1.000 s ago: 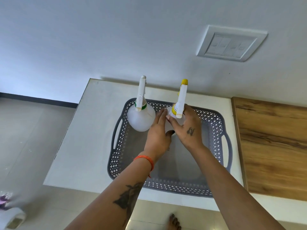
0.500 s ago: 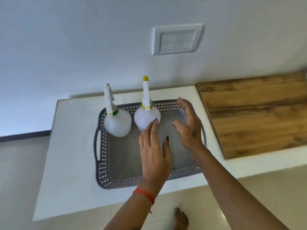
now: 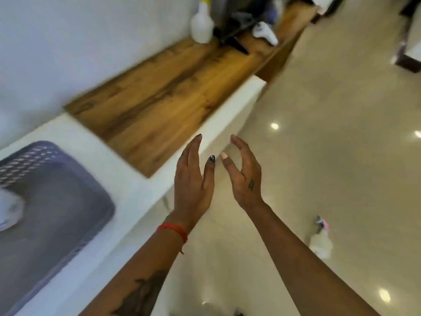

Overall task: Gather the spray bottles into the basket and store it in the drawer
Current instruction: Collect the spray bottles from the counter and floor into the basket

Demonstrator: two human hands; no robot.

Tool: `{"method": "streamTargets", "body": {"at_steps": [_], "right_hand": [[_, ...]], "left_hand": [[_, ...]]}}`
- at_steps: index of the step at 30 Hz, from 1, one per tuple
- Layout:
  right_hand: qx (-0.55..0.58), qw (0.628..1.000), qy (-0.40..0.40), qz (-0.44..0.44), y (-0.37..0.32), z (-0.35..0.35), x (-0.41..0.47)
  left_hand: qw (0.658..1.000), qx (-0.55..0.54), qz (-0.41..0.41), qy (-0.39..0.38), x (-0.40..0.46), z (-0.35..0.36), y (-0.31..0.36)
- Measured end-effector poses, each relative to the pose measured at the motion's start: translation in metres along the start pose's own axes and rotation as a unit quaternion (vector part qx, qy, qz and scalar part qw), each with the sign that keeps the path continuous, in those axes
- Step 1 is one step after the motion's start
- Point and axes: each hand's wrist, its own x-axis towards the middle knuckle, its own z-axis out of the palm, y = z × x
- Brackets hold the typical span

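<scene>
both hands are empty right now. left hand [image 3: 193, 179] has its fingers [image 3: 192, 151] stretched out straight and relaxed, thumb apart from them, nothing in the grip. right hand [image 3: 245, 176] sits just beside it, fingers [image 3: 238, 142] curled loosely toward the thumb but not closed on anything. the two hang side by side in the middle of the frame, over the front edge of the table [image 3: 141, 190] and the shiny floor [image 3: 341, 156] below.

there's a red thread bracelet [image 3: 174, 230] on the left wrist and a tattoo further down that forearm (small one on the back of the right hand too).

moving outward: the grey perforated basket [image 3: 57, 201] sits on the white table at the left edge of the frame, well apart from the hands. something white and blurry [image 3: 9, 210] lies inside it at the far left, too smeared to tell what it is.

a wooden top [image 3: 164, 92] runs diagonally toward the upper middle. at its far end, up top, a white spray bottle [image 3: 201, 23] with a yellow cap stands upright against the wall, next to some dark stuff i can't make out. another white bottle [image 3: 321, 242] stands on the floor at lower right.
</scene>
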Motion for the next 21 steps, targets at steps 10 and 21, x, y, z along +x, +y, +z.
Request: {"method": "streamTargets", "body": {"at_steps": [10,21], "right_hand": [[-0.018,0.967,0.198,0.158,0.156,-0.228,-0.095],[-0.055,0.917,0.284,0.275,0.358,-0.342,-0.176]], "left_hand": [[0.966,-0.003,0.048,-0.255,-0.076,0.221,0.085],[0.905,0.018,-0.005,-0.426,-0.163,0.456,0.064]]}}
